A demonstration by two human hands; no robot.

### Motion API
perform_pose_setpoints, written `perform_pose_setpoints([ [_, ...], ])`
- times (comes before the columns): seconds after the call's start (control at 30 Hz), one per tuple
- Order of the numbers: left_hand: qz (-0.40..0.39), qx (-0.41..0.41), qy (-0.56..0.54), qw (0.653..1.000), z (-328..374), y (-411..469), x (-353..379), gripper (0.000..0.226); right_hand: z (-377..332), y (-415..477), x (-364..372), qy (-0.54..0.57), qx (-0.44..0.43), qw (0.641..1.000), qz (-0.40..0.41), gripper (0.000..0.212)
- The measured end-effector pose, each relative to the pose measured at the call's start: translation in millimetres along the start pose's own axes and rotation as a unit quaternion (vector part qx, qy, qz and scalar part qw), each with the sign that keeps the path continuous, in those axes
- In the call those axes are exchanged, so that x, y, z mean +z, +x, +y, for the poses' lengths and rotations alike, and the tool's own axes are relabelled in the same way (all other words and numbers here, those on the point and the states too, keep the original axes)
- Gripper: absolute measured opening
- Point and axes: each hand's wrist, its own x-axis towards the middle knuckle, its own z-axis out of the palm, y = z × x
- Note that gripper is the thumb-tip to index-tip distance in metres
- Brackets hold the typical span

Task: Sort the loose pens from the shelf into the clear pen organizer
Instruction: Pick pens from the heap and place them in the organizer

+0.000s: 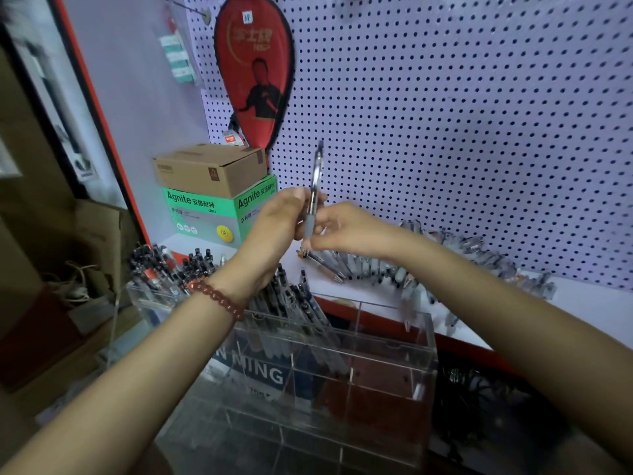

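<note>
The left hand [279, 219] and right hand [346, 231] both pinch one upright pen [315, 176] low on its barrel. Loose pens [428, 269] lie just beyond the right hand, and the clear organizer [394, 341] stands below both.

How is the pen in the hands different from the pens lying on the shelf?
The held pen stands almost upright in the air, while the shelf pens lie flat in a fanned row. The held pen is pinched by the left hand and the right hand; nothing touches the shelf pens. Both have clear bodies.
</note>
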Motion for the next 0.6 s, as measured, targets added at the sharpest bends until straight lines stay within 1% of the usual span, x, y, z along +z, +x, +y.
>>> perform_pose_setpoints([
  [0.07, 0.010, 0.004, 0.005, 1.000, -2, 1, 3, 0.023, 4, -3, 4, 0.018, -0.009, 1.000, -0.014, 0.015],
  [0.13, -0.005, 0.002, 0.013, 1.000, -6, 3, 5, 0.016, 7, -5, 7, 0.032, -0.013, 0.999, -0.036, 0.005],
  [0.17, -0.013, -0.001, 0.016, 1.000, -8, 2, 5, 0.013, 7, -5, 7, 0.028, -0.012, 0.998, -0.048, 0.009],
  [0.23, -0.030, 0.019, 0.036, 0.999, -13, 2, 7, 0.011, 8, 0, 9, -0.011, -0.014, 0.998, -0.067, 0.028],
  [0.27, -0.035, 0.033, 0.050, 0.998, -15, 1, 6, 0.012, 8, 4, 8, -0.028, -0.016, 0.996, -0.079, 0.031],
  [0.3, -0.034, 0.047, 0.058, 0.997, -17, 0, 5, 0.012, 8, 7, 5, -0.031, -0.016, 0.995, -0.094, 0.028],
  [0.37, -0.008, 0.060, 0.029, 0.998, -18, -1, 0, 0.016, 14, 14, -5, 0.016, 0.010, 0.990, -0.137, 0.020],
  [0.4, 0.010, 0.053, -0.009, 0.998, -18, -2, -4, 0.017, 23, 18, -10, 0.038, 0.030, 0.988, -0.147, 0.018],
  [0.43, 0.025, 0.041, -0.048, 0.998, -17, -3, -9, 0.017, 35, 22, -14, 0.030, 0.049, 0.988, -0.141, 0.017],
  [0.47, 0.036, 0.030, -0.077, 0.996, -17, -3, -13, 0.017, 49, 25, -17, -0.018, 0.067, 0.989, -0.127, 0.017],
  [0.53, 0.046, 0.017, -0.097, 0.994, -17, -5, -21, 0.017, 76, 31, -15, -0.138, 0.105, 0.976, -0.133, 0.027],
  [0.57, 0.049, 0.015, -0.095, 0.994, -17, -6, -24, 0.017, 85, 33, -11, -0.171, 0.126, 0.966, -0.147, 0.030],
  [0.6, 0.051, 0.016, -0.089, 0.995, -18, -7, -26, 0.016, 92, 36, -7, -0.182, 0.144, 0.960, -0.154, 0.031],
])
